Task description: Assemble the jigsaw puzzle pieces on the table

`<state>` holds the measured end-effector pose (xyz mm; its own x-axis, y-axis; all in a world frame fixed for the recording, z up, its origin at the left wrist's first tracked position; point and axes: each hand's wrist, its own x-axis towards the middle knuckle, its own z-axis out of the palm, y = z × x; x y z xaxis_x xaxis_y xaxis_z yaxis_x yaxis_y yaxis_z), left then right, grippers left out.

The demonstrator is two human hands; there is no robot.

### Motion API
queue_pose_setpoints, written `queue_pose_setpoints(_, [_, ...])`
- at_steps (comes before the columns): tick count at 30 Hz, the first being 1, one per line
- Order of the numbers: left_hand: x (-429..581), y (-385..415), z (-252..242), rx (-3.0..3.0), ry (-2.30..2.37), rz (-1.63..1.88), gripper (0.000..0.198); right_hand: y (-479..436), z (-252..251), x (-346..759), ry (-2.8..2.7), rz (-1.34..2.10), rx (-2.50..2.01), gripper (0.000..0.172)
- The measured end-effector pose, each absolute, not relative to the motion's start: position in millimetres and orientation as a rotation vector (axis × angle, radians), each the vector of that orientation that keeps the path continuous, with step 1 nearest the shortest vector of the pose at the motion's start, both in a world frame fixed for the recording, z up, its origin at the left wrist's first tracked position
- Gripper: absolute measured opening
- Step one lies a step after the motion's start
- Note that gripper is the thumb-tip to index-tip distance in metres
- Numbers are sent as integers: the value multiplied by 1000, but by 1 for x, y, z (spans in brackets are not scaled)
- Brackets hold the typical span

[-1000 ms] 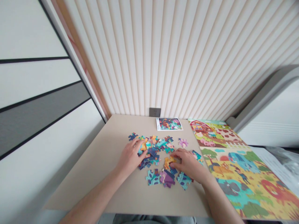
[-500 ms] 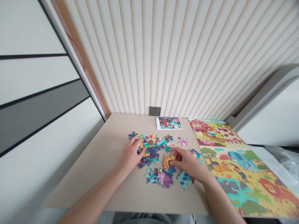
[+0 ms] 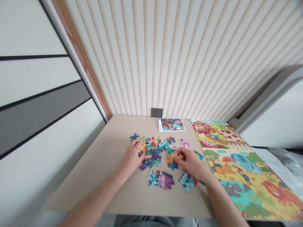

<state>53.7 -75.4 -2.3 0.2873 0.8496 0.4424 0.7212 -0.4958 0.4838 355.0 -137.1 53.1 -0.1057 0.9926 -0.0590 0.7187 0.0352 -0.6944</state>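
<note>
My left hand is closed on a yellow and dark jigsaw piece, at the left side of a loose pile of jigsaw pieces. Fingers of my right hand pinch a yellow jigsaw piece just above an orange and blue piece on the table. Nearer to me lie a teal piece, a small stack of purple pieces and some teal leaf-patterned pieces. My right hand partly covers a few pieces at its side.
A printed picture card lies at the back of the beige table, below a wall socket. A lilac piece sits apart from the pile. On the right are a farm puzzle and an animal puzzle.
My right hand has shifted slightly, and the yellow piece in its fingers now sits a little farther right. More yellow shows on the left hand's piece. The purple stack looks slightly rearranged.
</note>
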Motion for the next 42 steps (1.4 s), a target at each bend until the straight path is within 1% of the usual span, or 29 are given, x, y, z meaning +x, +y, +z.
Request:
queue_pose_setpoints(1, [53,-75,-2,2371,1465,990,25,-137,53,355,-1879,812,-1720,18])
queue_pose_setpoints(4, [52,-75,-1,2425,1504,967,24,-137,52,356,-1884,805,-1719,35])
queue_pose_setpoints(5, [51,-74,-1,2449,1530,959,24,-137,52,357,-1886,801,-1729,37])
queue_pose_setpoints(7, [50,-74,1,2498,1580,939,24,-137,53,357,-1894,796,-1747,33])
queue_pose_setpoints(10, [49,-75,4,2538,1619,924,24,-138,55,357,-1892,834,-1732,19])
queue_pose_setpoints(13, [49,-75,5,2546,1616,929,24,-139,57,357,-1852,913,-1673,13])
queue_pose_setpoints(15, [49,-75,5,2541,1612,934,24,-139,57,358,-1823,980,-1628,14])
queue_pose_setpoints(18, [50,-76,6,2534,1621,924,22,-139,57,359,-1783,1067,-1560,22])
queue_pose_setpoints(22, [50,-77,7,2536,1633,877,20,-137,55,359,-1704,1077,-1544,28])
queue_pose_setpoints(24, [50,-77,7,2532,1642,869,19,-135,54,359,-1670,987,-1584,29])
queue_pose_setpoints(28, [50,-75,5,2518,1643,881,19,-133,50,354,-1617,521,-1632,25])
queue_pose_setpoints(30, [50,-74,4,2509,1629,896,19,-133,49,348,-1698,396,-1557,24])
queue_pose_setpoints(34, [49,-73,3,2473,1619,941,20,-138,50,331,-2144,390,-1296,22])
queue_pose_setpoints(36, [47,-72,3,2465,1629,972,19,-141,51,324,-2287,386,-1203,24])
queue_pose_setpoints(40, [42,-72,10,2454,1583,1097,20,-144,50,320,-2319,373,-1118,24])
queue_pose_setpoints(42, [42,-75,17,2428,1468,1185,22,-145,47,321,-2289,344,-1137,28])
